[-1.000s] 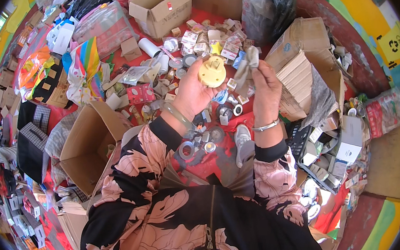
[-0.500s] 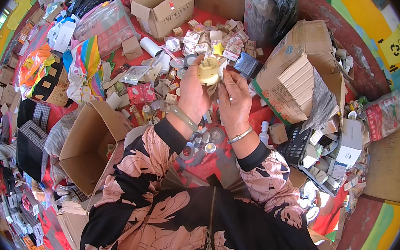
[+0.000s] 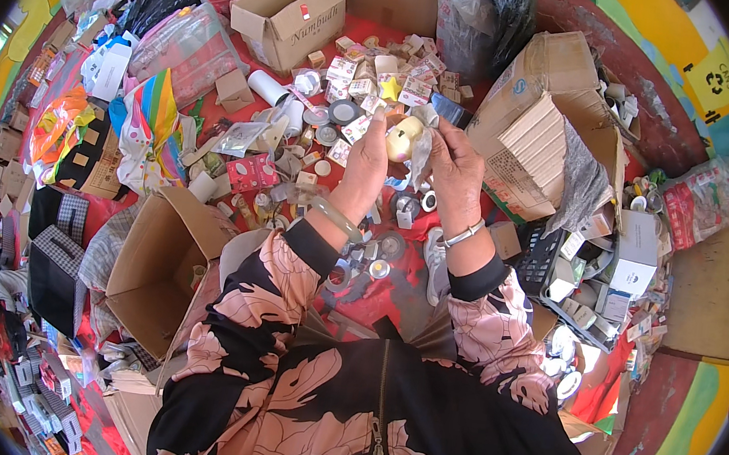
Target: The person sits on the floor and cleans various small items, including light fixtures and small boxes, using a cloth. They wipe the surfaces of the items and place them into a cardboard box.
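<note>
Above the heap of small goods, my left hand is closed around a rounded cream-coloured plastic piece. Its exact kind I cannot make out. Beside it, my right hand pinches a limp, greyish-white strip of film or cloth. The strip hangs down along the right side of the cream piece; whether the two are joined I cannot tell. Below and beyond my hands lie several small printed boxes, a yellow star and rolls of tape.
Open cardboard boxes stand at the far left, near left and right. A black crate full of small boxes sits at right. Bagged goods pile up at left. A shoe shows under my right forearm.
My right hand has moved right, away from my left, drawing the greyish strip out. The cream piece has turned and shifted slightly right. A shoe has come into sight.
</note>
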Demonstrator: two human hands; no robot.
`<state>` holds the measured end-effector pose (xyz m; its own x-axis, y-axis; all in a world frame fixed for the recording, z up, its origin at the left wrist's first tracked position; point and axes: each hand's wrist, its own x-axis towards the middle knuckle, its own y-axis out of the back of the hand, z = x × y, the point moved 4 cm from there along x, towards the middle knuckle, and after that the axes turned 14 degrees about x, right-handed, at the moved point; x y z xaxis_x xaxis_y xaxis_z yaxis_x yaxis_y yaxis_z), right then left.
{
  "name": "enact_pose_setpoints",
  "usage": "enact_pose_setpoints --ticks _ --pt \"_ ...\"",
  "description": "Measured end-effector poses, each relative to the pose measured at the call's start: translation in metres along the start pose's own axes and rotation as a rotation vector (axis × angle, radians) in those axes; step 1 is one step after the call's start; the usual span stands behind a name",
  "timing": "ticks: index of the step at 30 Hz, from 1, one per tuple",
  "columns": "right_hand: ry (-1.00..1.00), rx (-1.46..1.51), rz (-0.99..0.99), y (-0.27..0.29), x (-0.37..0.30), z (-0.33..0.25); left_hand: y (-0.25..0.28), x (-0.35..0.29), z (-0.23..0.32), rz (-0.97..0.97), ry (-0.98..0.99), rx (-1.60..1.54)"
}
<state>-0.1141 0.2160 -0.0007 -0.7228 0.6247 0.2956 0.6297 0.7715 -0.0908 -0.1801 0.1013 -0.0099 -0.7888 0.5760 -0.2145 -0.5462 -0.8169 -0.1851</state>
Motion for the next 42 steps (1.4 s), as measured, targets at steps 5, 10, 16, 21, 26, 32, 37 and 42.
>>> enact_pose_setpoints --ticks 5,10,16,21,26,32,37,42 --pt "-0.063 0.015 -0.02 -0.002 -0.002 -0.007 0.002 0.009 -0.004 0.033 -0.056 -0.01" --pt "-0.012 -0.001 -0.044 -0.004 -0.002 -0.013 -0.006 0.002 0.001 -0.107 0.068 -0.248" --pt "0.271 -0.162 -0.151 -0.024 -0.007 -0.025 -0.009 0.0 -0.007 -0.062 0.023 -0.311" --pt "0.617 -0.428 -0.32 -0.051 -0.027 -0.045 -0.004 -0.006 -0.002 -0.014 -0.021 -0.379" --pt "0.651 -0.434 -0.281 -0.047 -0.022 -0.05 -0.003 -0.005 -0.01 -0.022 -0.015 -0.252" --pt "0.157 -0.089 -0.053 -0.025 -0.014 -0.018 -0.008 -0.007 -0.017 -0.042 -0.024 0.022" --pt "0.023 -0.025 -0.063 -0.031 -0.029 -0.008 -0.007 -0.003 -0.003 0.066 0.014 -0.471" --pt "0.57 -0.579 -0.375 -0.048 -0.037 -0.041 0.001 -0.008 -0.003 0.028 0.051 -0.513"
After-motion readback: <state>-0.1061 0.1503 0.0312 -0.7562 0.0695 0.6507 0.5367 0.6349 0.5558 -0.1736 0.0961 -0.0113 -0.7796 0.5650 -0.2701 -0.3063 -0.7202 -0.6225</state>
